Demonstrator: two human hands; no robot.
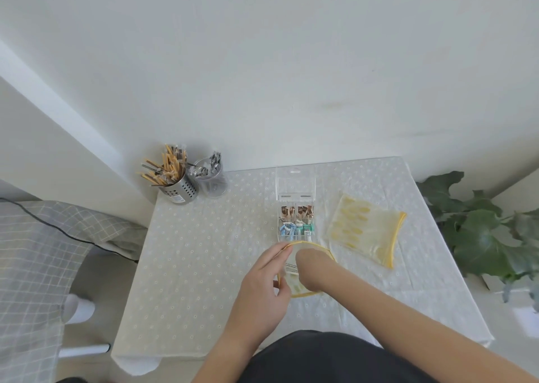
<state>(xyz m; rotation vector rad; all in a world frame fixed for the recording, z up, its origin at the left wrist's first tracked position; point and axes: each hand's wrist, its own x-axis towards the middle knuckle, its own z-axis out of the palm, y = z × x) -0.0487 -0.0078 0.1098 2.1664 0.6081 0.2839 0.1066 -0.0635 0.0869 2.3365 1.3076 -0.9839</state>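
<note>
A clear pouch with a yellow zipper rim (310,244) lies open near the middle of the table. My left hand (267,288) pinches the pouch's left rim and holds its mouth open. My right hand (309,263) reaches down inside the pouch; its fingers are hidden, so their hold cannot be seen. Just behind the pouch stands an open clear plastic box (296,219) with compartments of small brown, blue and green clips. A second clear pouch with yellow trim (366,231) lies flat to the right.
A perforated metal cup of pencils (175,184) and a clear cup of metal clips (211,178) stand at the table's back left corner. The table has a dotted white cloth (204,251). A leafy plant (490,236) is beside the right edge, a bed on the left.
</note>
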